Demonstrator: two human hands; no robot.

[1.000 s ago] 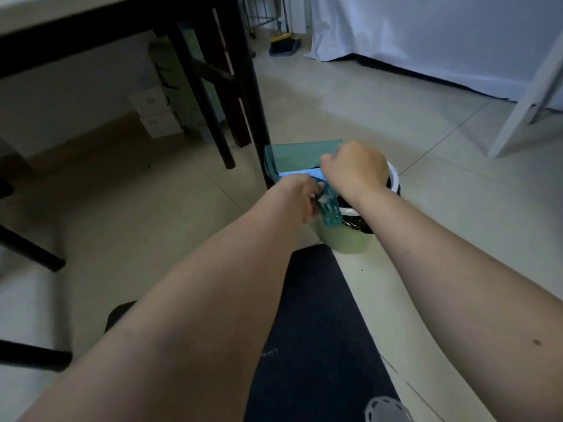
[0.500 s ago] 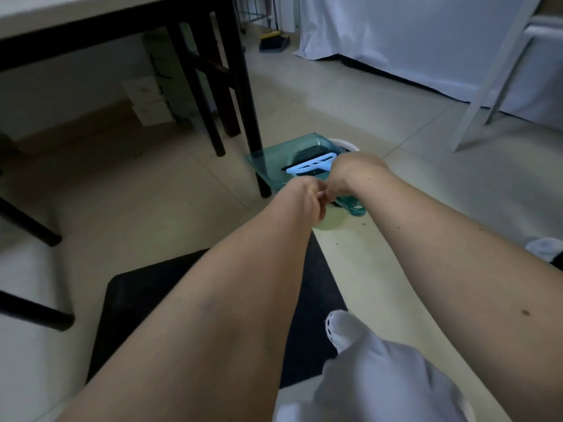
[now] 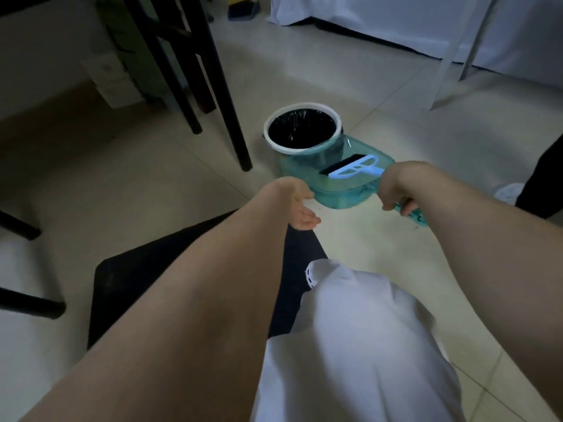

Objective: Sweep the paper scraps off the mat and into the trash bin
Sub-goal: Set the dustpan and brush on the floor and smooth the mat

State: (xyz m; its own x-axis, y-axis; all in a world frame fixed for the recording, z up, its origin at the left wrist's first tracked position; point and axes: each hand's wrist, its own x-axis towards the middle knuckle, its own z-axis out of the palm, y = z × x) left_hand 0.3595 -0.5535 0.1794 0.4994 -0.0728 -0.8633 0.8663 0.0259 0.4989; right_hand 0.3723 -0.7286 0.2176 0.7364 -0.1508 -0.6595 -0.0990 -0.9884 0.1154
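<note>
Now your right hand [image 3: 396, 190] grips the teal dustpan [image 3: 338, 181] handle, brush [image 3: 353, 169] lying in it, beside the trash bin [image 3: 301, 127]. Left hand [image 3: 300, 208] is relaxed, empty. Keep the pan level; scraps can't be made out.

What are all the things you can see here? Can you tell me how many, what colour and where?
trash bin: one, white rim, black liner, on the floor ahead.
dustpan: one, clear teal, beside the bin, toward the viewer.
brush: one, light blue with dark bristles, lying in the dustpan.
mat: one, black, on the floor below the arms.
table legs: several, black, upper left.
white cloth: one, along the far wall.
left hand: one, open, holds nothing.
right hand: one, grips the dustpan's handle.
</note>
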